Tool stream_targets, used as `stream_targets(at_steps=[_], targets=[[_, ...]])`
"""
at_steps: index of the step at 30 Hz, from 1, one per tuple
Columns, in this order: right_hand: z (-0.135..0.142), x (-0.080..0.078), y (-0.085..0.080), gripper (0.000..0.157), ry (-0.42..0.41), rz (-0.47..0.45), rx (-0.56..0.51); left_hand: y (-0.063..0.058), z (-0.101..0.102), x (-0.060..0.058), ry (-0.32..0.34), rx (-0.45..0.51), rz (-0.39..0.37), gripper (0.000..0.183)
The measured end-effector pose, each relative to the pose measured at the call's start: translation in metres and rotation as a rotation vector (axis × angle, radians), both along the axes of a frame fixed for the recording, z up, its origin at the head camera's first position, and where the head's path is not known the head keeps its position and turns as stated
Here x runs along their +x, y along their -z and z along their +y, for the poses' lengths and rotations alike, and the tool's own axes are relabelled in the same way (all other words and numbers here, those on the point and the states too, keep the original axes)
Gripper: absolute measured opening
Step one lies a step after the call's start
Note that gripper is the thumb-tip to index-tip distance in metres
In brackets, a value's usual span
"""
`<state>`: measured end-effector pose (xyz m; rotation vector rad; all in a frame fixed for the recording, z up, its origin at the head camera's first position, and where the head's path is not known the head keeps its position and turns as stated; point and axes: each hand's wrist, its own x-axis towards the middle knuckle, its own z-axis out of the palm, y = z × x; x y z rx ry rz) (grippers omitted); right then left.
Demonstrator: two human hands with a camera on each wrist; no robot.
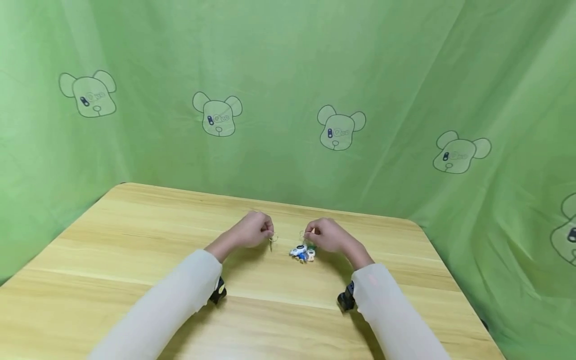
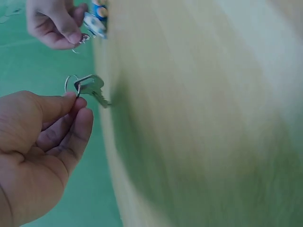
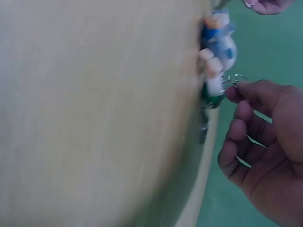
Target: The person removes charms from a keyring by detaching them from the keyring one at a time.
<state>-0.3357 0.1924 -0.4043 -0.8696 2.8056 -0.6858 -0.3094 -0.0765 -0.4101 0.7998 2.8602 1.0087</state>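
My left hand [image 1: 253, 230] pinches a thin metal key ring [image 2: 66, 84] between thumb and finger. A silver key [image 2: 94, 88] hangs from that ring, its toothed end angled downward. Across a small gap, my right hand [image 1: 330, 236] holds another metal ring [image 3: 240, 76] by its edge with thumb and forefinger. Below that ring is a bunch of small figurine charms [image 1: 303, 253], coloured white, blue and green, close over the tabletop. In the right wrist view, a dark metal piece [image 3: 203, 130] dangles beneath the green part of the bunch.
The light wooden table [image 1: 135, 240] spreads out under both arms, with its far edge beyond the hands. A green curtain [image 1: 279, 60] printed with bear heads hangs behind and around it. Black wrist cameras [image 1: 218, 291] sit below the sleeves.
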Motion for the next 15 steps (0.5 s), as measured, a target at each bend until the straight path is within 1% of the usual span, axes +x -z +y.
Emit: stream_targets(at_steps=[3,7,11,15], targets=[[0.001,-0.006,0.004,0.015,0.004,-0.007,0.011,0.003,0.001,-0.008,0.019,-0.005,-0.009,0.009],[0.003,-0.013,0.006,0.015,-0.010,-0.013,0.018,0.005,0.002,-0.015,0.036,-0.027,-0.022,0.009],[0.006,-0.016,0.003,0.015,-0.009,-0.074,0.017,0.006,0.005,-0.020,0.045,-0.048,-0.030,0.009],[0.007,-0.016,0.000,0.013,0.014,-0.132,0.027,0.006,0.010,-0.023,0.049,-0.106,-0.006,0.012]])
